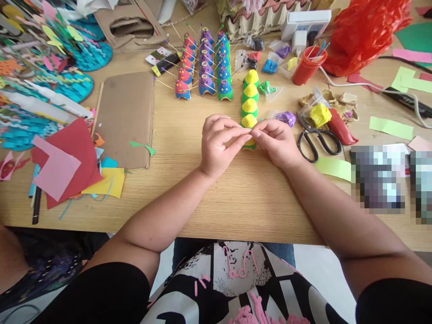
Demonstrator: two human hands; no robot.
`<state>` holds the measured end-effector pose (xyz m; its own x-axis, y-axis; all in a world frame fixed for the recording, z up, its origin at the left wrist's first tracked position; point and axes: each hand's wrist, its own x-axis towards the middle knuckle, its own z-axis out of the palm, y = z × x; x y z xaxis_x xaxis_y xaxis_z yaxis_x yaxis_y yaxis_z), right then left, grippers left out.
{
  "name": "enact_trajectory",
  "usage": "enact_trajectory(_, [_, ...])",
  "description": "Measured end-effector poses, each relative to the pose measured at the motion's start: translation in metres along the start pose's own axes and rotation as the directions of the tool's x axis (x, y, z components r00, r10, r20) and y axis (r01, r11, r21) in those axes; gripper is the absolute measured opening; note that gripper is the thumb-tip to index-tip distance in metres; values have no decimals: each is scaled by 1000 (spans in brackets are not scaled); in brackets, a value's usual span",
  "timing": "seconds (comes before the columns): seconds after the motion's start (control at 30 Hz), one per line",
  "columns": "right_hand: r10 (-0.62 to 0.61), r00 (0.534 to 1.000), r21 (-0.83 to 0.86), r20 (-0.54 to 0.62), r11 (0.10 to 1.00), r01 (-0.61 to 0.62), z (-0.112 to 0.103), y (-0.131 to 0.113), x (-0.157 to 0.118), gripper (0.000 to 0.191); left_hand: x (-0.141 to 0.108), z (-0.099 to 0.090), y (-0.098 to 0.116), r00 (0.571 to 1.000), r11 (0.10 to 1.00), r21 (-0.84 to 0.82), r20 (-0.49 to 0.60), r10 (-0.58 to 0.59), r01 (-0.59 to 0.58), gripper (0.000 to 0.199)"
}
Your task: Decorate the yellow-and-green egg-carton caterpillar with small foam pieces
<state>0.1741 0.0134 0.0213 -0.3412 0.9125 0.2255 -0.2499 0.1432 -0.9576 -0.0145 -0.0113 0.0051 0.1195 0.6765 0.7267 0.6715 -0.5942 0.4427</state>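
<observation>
- Wood table [205, 207], flat grain, green-and-yellow strip [250, 106] standing upright in front of me, knobbly, rounded bumps, matte clay-looking yellow caps.
- Left hand [218, 144] and right hand [280, 144] meet over its near end. Fine fingertip work, I'd say; this spot calls for a light touch so the caps don't squash.
- Thumbs and index fingers pressed close, tips nearly meeting; can't tell if there's a tiny bit pinched between.

A craft workspace, shown by the wooden table [202, 207] strewn with cut paper [72, 164] and scissors [312, 135].

Both hands [248, 140] pinched together, fingertips touching
</observation>
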Motion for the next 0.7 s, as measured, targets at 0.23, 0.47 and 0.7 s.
enact_trajectory(0.23, [3,999,23,-43,1000,-2,-1,3,1,48,-1,-1,1,999,999,-40,34,-4,5,29])
enact_trajectory(0.47, [8,999,26,-43,1000,-7,-1,3,0,48,0,0,1,1000,1000,-6,17,11,-11,20])
enact_trajectory(0.7, [7,1000,11,-13,1000,-7,0,2,0,49,0,1,-1,999,998,-47,-24,45,-46,13])
